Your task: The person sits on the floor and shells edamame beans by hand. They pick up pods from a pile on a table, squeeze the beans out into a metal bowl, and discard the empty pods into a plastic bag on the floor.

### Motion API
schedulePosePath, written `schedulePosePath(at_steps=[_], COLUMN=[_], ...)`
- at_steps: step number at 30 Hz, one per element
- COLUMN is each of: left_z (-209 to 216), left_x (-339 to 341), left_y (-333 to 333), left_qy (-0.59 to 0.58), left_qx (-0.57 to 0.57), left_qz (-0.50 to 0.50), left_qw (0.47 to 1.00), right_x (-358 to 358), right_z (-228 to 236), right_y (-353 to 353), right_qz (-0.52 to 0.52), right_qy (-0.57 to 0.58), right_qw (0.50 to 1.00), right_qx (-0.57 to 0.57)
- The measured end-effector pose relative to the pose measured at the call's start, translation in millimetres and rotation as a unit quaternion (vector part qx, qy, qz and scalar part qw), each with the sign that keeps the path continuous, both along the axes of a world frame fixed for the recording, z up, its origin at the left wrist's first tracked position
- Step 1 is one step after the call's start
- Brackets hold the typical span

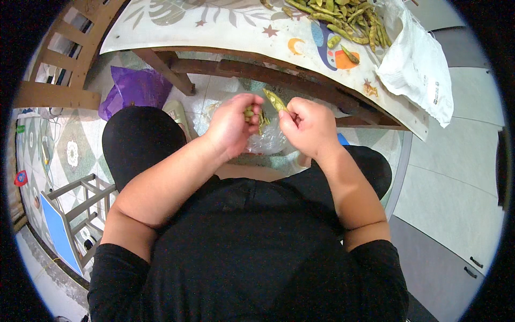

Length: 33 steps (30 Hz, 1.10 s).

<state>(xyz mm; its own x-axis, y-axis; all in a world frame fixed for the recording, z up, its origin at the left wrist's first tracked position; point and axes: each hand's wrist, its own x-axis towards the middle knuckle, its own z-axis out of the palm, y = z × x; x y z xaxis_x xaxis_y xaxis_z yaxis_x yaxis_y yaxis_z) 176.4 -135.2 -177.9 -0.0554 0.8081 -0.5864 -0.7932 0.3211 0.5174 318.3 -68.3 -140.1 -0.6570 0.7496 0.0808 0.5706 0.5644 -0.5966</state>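
Note:
My right hand [311, 123] pinches a yellow-green bean pod [274, 100] between thumb and fingers, its tip pointing up and left. Close beside it, my left hand [236, 121] is cupped, with its fingers curled. Small green bean pieces [248, 112] show between those fingers, partly hidden by them. Under both hands, between my knees, lies a clear plastic bag [265, 142]; its contents are mostly covered by my hands. On the table's far right is a heap of similar bean pods [348, 19], with a loose pod [350, 54] nearer the front edge.
The table [225, 35] has a patterned white cover and a wooden frame. A white bag [416, 64] hangs over its right edge. A purple bag [137, 88] lies on the floor at left, with a blue-topped stool [61, 231] nearer me. Pale cabinets [450, 182] stand at right.

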Motion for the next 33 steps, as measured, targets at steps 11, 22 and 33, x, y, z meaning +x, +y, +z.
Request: schedulePosePath(at_steps=[11, 22, 33], left_z=[4, 14, 25], left_x=[-8, -9, -13], left_y=[2, 5, 3], left_qy=[-0.021, -0.095, -0.012], left_qx=[-0.009, 0.018, 0.063], left_qz=[0.055, 0.053, -0.035], left_qw=[0.998, 0.994, 0.997], right_x=[4, -24, -32], right_z=[39, 69, 68], right_y=[13, 118, 130], right_qz=[0.002, -0.047, -0.017], right_qy=[0.096, -0.022, -0.07], right_qw=[0.993, 0.934, 0.919], right_qx=[0.07, 0.352, 0.388])
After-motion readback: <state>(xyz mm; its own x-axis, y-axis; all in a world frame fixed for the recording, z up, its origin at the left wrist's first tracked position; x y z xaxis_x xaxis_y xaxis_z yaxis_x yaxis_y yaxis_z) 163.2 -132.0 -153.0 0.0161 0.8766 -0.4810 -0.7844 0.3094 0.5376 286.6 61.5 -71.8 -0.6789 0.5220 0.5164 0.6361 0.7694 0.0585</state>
